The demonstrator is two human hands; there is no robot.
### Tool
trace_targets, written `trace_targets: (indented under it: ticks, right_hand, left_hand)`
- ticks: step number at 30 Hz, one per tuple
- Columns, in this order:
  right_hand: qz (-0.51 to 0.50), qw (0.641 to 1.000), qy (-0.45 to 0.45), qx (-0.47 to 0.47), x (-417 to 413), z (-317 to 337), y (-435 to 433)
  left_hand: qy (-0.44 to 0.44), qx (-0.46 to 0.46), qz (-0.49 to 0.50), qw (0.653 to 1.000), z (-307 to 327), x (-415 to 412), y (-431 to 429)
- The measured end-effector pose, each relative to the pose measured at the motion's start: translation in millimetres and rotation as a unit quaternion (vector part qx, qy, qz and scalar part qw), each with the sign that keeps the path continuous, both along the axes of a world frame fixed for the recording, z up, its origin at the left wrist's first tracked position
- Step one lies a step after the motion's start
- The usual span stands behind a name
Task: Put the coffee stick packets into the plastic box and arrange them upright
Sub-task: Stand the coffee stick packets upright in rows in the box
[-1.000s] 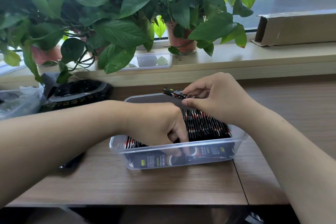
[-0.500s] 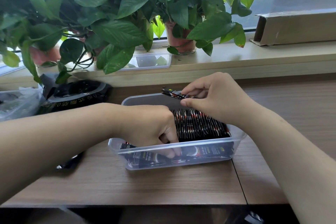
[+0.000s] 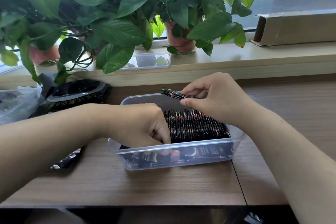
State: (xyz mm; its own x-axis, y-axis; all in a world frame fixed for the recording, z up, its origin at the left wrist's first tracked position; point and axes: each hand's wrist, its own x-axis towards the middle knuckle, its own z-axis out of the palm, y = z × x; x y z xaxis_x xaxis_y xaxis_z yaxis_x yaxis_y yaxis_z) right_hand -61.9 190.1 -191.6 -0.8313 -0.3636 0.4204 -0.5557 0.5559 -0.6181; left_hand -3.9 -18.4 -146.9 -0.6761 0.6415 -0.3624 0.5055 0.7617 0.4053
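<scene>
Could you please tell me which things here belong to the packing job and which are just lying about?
Job: plastic box; upright packets in it; loose packets, in the grip of the right hand; left hand, in the box.
Lying about: potted plants; cardboard box and clear tray on the sill; black bag, untouched.
</scene>
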Motion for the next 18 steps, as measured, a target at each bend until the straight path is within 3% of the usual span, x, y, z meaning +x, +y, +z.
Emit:
trace_targets:
  ticks: [2, 6, 8, 11, 14, 18]
  right_hand:
    - [0.002, 1.0, 0.003, 0.004, 0.2, 0.0, -0.5]
    - [0.003, 1.0, 0.009, 0.012, 0.3, 0.5, -1.2]
    - [0.003, 1.0, 0.008, 0.011, 0.6, 0.5, -1.1]
    - [0.003, 1.0, 0.003, 0.004, 0.9, -0.2, -0.7]
    - [0.004, 1.0, 0.002, 0.002, 1.1, -0.2, -0.4]
    - [0.007, 1.0, 0.002, 0.005, 1.0, 0.3, 0.0]
  left_hand:
    - [0.022, 0.018, -0.039, 0.999, -1.7, -1.8, -9.0]
    - [0.095, -0.087, -0.051, 0.99, 2.2, -12.0, -24.2]
    - [0.035, -0.128, 0.009, 0.991, -10.7, -21.0, -16.2]
    - [-0.037, -0.134, -0.007, 0.99, -40.5, -24.7, -12.2]
    - [0.056, -0.152, -0.086, 0.983, -25.3, -32.3, -4.9]
    - [0.115, -0.107, -0.129, 0.979, -21.6, -27.9, -15.6]
